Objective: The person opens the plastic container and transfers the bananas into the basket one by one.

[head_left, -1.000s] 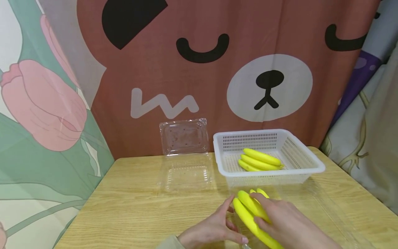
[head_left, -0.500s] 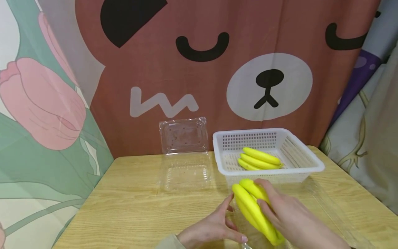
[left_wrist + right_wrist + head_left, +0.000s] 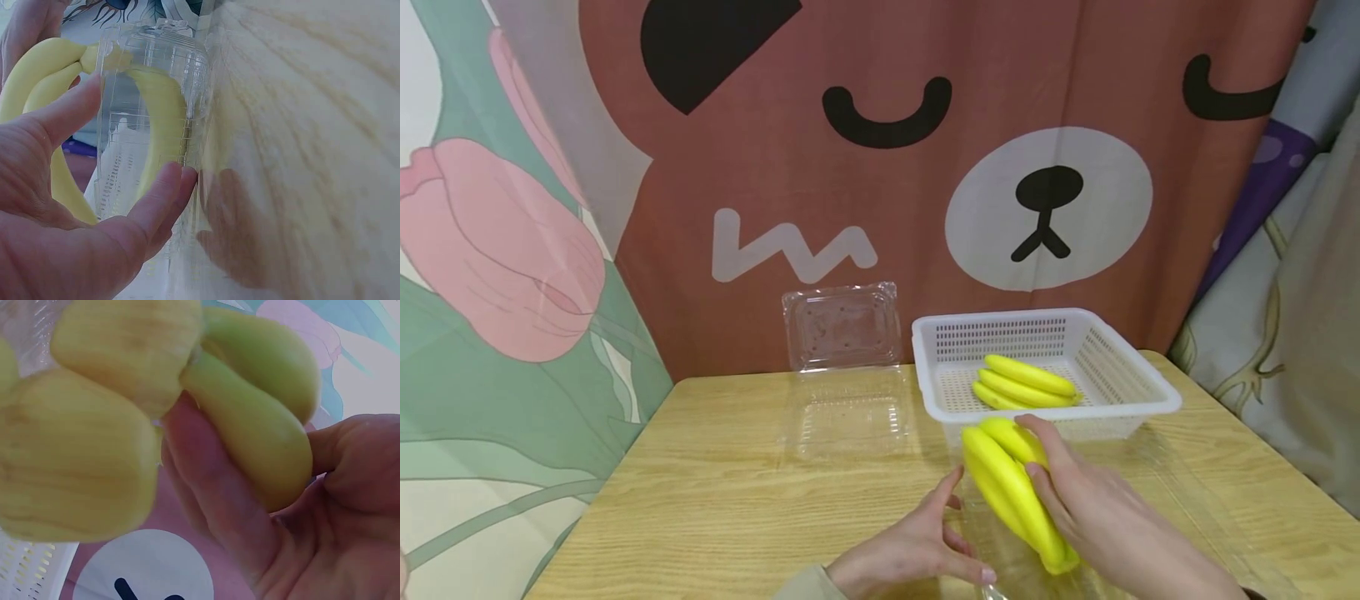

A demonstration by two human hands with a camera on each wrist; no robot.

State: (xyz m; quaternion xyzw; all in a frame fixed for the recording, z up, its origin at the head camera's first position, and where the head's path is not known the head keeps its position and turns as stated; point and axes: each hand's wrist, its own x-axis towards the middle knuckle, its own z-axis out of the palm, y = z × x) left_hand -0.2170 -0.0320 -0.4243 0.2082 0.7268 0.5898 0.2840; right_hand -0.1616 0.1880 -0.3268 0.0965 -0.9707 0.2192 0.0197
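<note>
My right hand (image 3: 1060,492) grips a bunch of yellow bananas (image 3: 1009,487), held tilted just above a clear plastic clamshell box (image 3: 1180,508) at the table's front. In the right wrist view my fingers (image 3: 237,506) curl round the bananas (image 3: 94,444). My left hand (image 3: 921,546) touches the box's left wall with straight fingers. In the left wrist view the thumb and a finger (image 3: 165,197) lie against the clear box (image 3: 156,81), and the bananas (image 3: 37,75) show behind it.
A white perforated basket (image 3: 1120,367) behind the hands holds a second banana bunch (image 3: 1026,383). Another open clear clamshell (image 3: 846,417) lies at the back left, its lid leaning on a bear-print curtain (image 3: 880,208). The wooden table (image 3: 715,500) ends near the right.
My right hand has lifted the banana bunch and moved it back toward the basket, tilting it more upright. The left hand has stayed on the clear box.
</note>
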